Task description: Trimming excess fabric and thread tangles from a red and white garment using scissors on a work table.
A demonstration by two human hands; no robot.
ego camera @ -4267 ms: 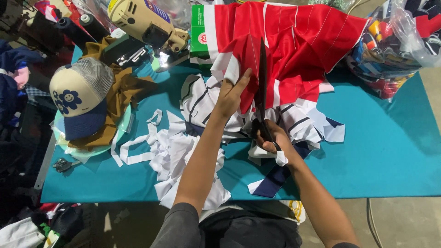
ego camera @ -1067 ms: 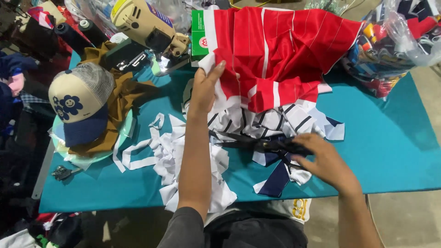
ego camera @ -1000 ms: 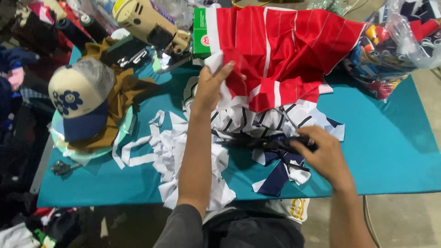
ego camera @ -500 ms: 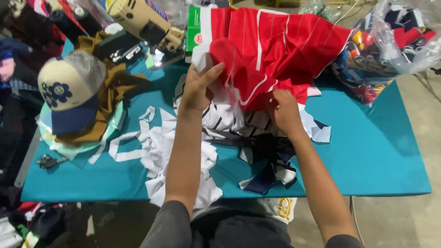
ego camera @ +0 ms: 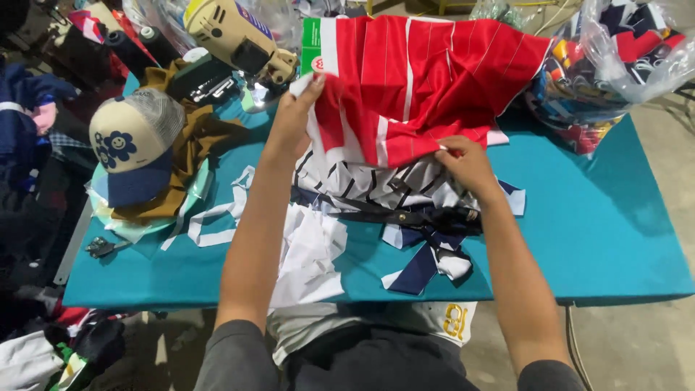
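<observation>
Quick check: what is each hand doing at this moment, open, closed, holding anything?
Left hand: closed, pinching the white edge of the red striped fabric.
Right hand: closed, gripping the same fabric's lower edge.

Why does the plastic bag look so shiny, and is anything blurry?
In the head view, light from above bounces off the clear plastic bag, making white glare patches; the left hand and right hand on the red striped cloth look fairly sharp; the dark edges at far left are dim and hard to make out; the teal table is evenly lit.
</observation>
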